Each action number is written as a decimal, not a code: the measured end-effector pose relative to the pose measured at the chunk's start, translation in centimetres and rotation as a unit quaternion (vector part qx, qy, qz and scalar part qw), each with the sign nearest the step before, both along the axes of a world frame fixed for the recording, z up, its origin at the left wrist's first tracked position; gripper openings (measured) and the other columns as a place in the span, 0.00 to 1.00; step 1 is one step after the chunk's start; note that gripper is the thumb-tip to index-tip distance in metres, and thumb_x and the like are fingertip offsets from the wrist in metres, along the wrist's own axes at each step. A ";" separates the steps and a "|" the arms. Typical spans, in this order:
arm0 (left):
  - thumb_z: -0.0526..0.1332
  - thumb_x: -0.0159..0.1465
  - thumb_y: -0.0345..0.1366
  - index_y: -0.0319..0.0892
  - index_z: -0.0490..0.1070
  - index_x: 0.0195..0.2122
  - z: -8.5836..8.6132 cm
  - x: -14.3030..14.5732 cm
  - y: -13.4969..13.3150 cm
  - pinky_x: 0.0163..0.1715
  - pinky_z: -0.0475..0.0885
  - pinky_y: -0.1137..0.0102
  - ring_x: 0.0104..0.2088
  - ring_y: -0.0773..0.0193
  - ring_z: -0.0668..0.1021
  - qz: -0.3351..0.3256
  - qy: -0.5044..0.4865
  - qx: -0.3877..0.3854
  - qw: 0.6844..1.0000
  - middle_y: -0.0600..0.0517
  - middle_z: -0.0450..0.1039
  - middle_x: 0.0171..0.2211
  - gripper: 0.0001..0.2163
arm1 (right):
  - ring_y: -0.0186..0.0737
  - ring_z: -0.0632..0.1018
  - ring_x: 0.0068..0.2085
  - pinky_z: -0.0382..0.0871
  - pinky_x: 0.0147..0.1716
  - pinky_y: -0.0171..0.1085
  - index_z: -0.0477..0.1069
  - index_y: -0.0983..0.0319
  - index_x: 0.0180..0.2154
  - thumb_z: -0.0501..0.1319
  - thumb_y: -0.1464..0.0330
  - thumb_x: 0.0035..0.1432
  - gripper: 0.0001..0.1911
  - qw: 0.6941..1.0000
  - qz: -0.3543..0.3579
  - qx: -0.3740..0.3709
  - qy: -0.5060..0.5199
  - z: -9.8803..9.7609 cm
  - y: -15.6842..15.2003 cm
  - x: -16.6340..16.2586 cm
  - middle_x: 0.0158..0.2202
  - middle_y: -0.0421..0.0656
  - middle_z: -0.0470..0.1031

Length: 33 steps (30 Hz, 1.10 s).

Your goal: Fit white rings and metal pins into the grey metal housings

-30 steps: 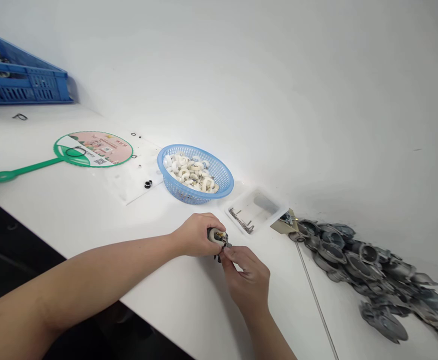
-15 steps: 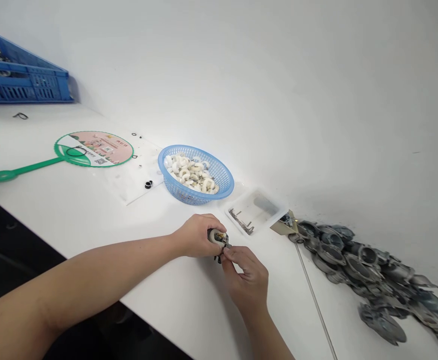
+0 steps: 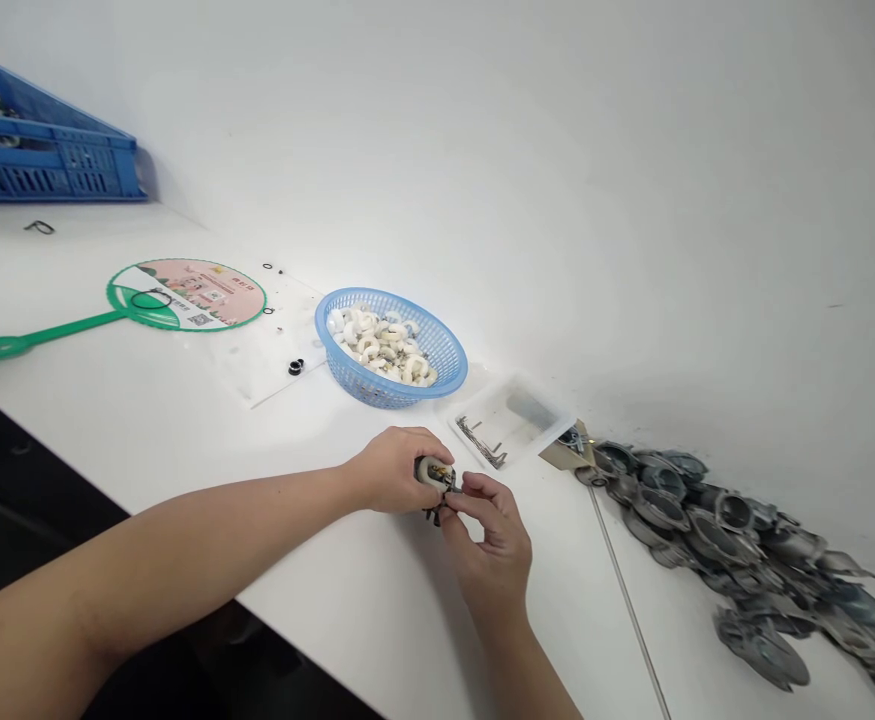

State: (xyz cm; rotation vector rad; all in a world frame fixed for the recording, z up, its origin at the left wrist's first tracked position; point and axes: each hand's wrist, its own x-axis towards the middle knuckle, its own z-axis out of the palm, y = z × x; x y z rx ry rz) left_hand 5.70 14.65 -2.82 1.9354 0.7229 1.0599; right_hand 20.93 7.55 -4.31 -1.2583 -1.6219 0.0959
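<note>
Near table [image 3: 182, 440] edge, left hand [image 3: 392, 470] grips small metal part [image 3: 435, 472], part sticking out btwn its fingertips; right hand [image 3: 493, 540] pinches part's end w/ thumb & forefinger.

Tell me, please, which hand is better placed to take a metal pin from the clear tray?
Right, probably: the right hand only pinches the end of the small part with its fingers and lies nearer the clear tray, while the left hand grips that part.

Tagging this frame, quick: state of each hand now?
Left hand: shut on the small metal part.
Right hand: fingertips pinching the same part.
</note>
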 end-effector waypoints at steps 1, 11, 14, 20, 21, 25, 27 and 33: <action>0.62 0.45 0.31 0.42 0.73 0.36 0.0 0.0 0.0 0.37 0.71 0.70 0.35 0.62 0.75 0.001 0.002 0.000 1.000 0.52 0.72 0.37 0.15 | 0.39 0.74 0.38 0.72 0.37 0.39 0.75 0.57 0.30 0.61 0.72 0.48 0.06 1.000 0.009 -0.006 0.008 -0.1 0.1 0.1 0.40 0.44 0.70; 0.62 0.44 0.31 0.43 0.73 0.36 -0.1 0.0 -0.2 0.36 0.71 0.71 0.36 0.62 0.74 0.016 0.003 -0.010 1.000 0.52 0.73 0.37 0.15 | 0.45 0.75 0.43 0.72 0.42 0.46 0.75 0.58 0.34 0.62 0.70 0.49 0.08 0.996 0.067 -0.031 0.046 -0.5 0.3 0.8 0.42 0.47 0.72; 0.62 0.44 0.31 0.43 0.73 0.36 -0.1 0.0 -0.2 0.36 0.71 0.70 0.36 0.62 0.74 0.014 0.001 -0.010 1.000 0.52 0.73 0.36 0.15 | 0.45 0.75 0.43 0.72 0.43 0.47 0.75 0.57 0.35 0.62 0.70 0.50 0.08 0.996 0.070 -0.036 0.040 -0.5 0.3 1.1 0.43 0.47 0.72; 0.62 0.45 0.32 0.43 0.73 0.36 -0.2 0.0 -0.2 0.35 0.71 0.71 0.36 0.63 0.74 0.011 -0.006 -0.005 1.000 0.53 0.73 0.37 0.14 | 0.47 0.75 0.44 0.72 0.42 0.47 0.75 0.56 0.35 0.63 0.71 0.49 0.08 0.993 0.095 -0.064 0.038 -0.2 0.5 1.5 0.44 0.46 0.72; 0.62 0.45 0.32 0.43 0.73 0.36 -0.2 0.0 -0.2 0.35 0.71 0.71 0.36 0.63 0.74 0.011 -0.006 -0.004 1.000 0.52 0.73 0.36 0.14 | 0.47 0.75 0.44 0.72 0.42 0.47 0.75 0.56 0.34 0.63 0.70 0.49 0.07 0.991 0.097 -0.071 0.050 -0.1 0.5 1.4 0.44 0.46 0.72; 0.62 0.45 0.32 0.43 0.73 0.35 0.0 0.0 -0.2 0.35 0.71 0.71 0.35 0.63 0.75 0.012 0.001 -0.002 1.000 0.53 0.73 0.36 0.14 | 0.48 0.74 0.44 0.72 0.42 0.48 0.75 0.57 0.34 0.65 0.68 0.47 0.08 0.984 0.080 -0.106 0.117 0.2 0.4 1.0 0.44 0.46 0.73; 0.62 0.45 0.31 0.44 0.73 0.36 0.1 -0.1 -0.2 0.35 0.71 0.71 0.36 0.63 0.75 0.015 0.005 -0.008 1.000 0.53 0.73 0.37 0.15 | 0.48 0.75 0.43 0.72 0.42 0.49 0.74 0.58 0.38 0.66 0.67 0.46 0.13 0.978 0.071 -0.126 0.149 0.3 0.3 0.7 0.43 0.47 0.73; 0.62 0.44 0.31 0.43 0.73 0.37 0.3 -0.2 -0.2 0.37 0.71 0.70 0.37 0.61 0.75 0.013 0.013 -0.014 1.000 0.52 0.73 0.38 0.16 | 0.48 0.75 0.41 0.72 0.40 0.49 0.71 0.61 0.41 0.67 0.64 0.45 0.20 0.968 0.063 -0.157 0.183 0.4 0.2 0.5 0.41 0.48 0.74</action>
